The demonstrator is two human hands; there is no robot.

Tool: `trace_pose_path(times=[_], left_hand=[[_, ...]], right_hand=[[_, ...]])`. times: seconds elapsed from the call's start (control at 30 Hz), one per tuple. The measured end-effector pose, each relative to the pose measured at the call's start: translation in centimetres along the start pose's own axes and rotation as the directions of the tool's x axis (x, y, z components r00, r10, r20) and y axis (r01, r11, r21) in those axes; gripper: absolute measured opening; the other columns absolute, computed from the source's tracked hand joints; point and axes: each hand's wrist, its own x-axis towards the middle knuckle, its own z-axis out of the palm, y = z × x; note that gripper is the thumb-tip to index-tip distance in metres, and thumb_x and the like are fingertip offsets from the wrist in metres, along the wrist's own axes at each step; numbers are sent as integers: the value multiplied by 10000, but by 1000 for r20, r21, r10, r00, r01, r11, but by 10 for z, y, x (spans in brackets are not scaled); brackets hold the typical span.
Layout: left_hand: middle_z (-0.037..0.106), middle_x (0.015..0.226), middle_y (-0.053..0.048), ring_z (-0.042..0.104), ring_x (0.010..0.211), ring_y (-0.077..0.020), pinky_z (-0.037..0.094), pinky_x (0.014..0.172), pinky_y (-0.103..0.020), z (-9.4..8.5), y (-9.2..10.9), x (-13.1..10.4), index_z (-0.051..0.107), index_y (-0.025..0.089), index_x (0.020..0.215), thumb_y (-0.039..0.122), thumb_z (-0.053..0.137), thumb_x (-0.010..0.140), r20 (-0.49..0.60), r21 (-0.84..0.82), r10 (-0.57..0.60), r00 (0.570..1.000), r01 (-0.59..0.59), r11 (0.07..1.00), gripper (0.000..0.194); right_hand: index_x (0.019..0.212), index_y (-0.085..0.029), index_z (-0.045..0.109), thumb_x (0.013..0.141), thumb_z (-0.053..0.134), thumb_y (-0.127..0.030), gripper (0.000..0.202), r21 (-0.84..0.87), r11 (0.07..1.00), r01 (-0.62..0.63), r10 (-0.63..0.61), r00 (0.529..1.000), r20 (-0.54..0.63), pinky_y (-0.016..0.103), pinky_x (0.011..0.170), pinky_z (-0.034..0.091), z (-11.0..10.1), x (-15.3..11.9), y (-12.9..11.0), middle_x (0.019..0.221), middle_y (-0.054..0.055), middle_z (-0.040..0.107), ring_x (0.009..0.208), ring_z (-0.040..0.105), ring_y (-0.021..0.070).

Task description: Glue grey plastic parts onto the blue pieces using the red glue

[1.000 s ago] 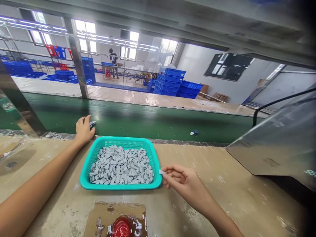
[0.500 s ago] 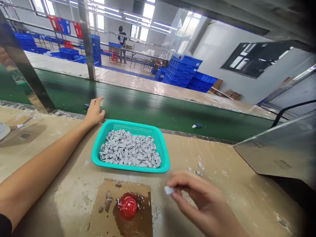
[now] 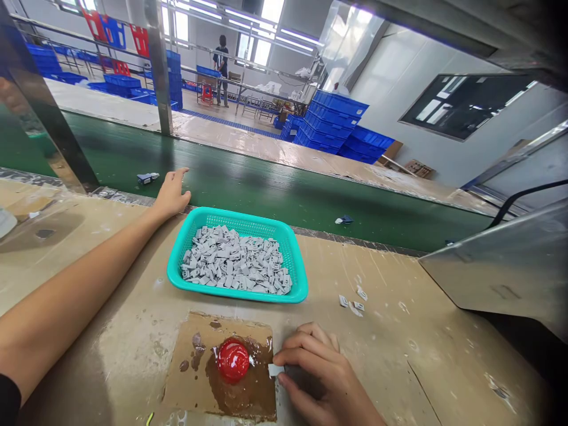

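Note:
My right hand (image 3: pixel 315 370) pinches a small light-grey plastic piece (image 3: pixel 276 370) between thumb and fingers, at the right edge of a wet brown cardboard square (image 3: pixel 181 390). A glossy red dome-shaped thing (image 3: pixel 233 360) sits on that cardboard, left of the piece and apart from it. Stretched out over the green conveyor belt (image 3: pixel 248 186), my left hand (image 3: pixel 172 194) holds nothing and has its fingers apart. A small dark-blue and white part (image 3: pixel 147 177) lies on the belt to its left. Between my hands stands a turquoise basket (image 3: pixel 303 278) full of grey plastic pieces (image 3: pixel 235 260).
Several loose grey pieces (image 3: pixel 358 306) lie on the worktable (image 3: pixel 381 355) at the right. Another blue and white part (image 3: pixel 344 219) is on the belt. A metal post (image 3: pixel 160 77) and a metal panel (image 3: pixel 497 278) flank the space. Behind are blue crates (image 3: pixel 331 118) and a person (image 3: pixel 220 71).
My right hand has moved left and down with the grey piece, to the cardboard's edge. The parts on the belt have shifted left. My left hand has stayed nearly in place.

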Motion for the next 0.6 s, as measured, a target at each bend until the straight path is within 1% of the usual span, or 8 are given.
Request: trace_pose_path(times=[0.13, 0.3, 0.43, 0.6], left_hand=[[436, 1150, -147, 491, 1019, -255, 381, 913, -374, 0, 1, 0, 332, 118, 1280, 176, 468, 675, 9, 21, -1, 1000, 1, 1000, 622], [442, 1160, -123, 452, 1085, -244, 371, 934, -363, 2, -1, 1, 341, 134, 1266, 171, 459, 671, 11, 24, 14, 1000, -14, 1000, 608], [448, 1154, -112, 456, 1079, -250, 369, 935, -387, 2, -2, 2, 351, 153, 1250, 177, 461, 665, 17, 24, 12, 1000, -12, 1000, 596], [464, 1146, -116, 451, 1092, -262, 367, 940, -393, 0, 1, 0, 346, 145, 1253, 158, 483, 638, 45, 30, 16, 999, -17, 999, 630]], right_hand=[[766, -187, 610, 699, 518, -38, 188, 11, 1000, -12, 12, 1000, -14, 326, 610, 380, 2, -1, 0, 710, 33, 631, 721, 526, 190], [768, -180, 621, 706, 521, -59, 169, 83, 995, -52, 53, 999, -9, 343, 637, 376, 5, -3, 4, 715, 46, 632, 743, 516, 197], [758, -178, 623, 700, 533, -57, 161, 116, 990, -80, 81, 997, -3, 351, 641, 372, 5, -4, 3, 714, 46, 630, 749, 514, 201], [760, -196, 640, 703, 549, -74, 163, 109, 992, -57, 61, 998, -32, 339, 633, 365, 5, -5, 1, 694, 37, 641, 723, 524, 189]])
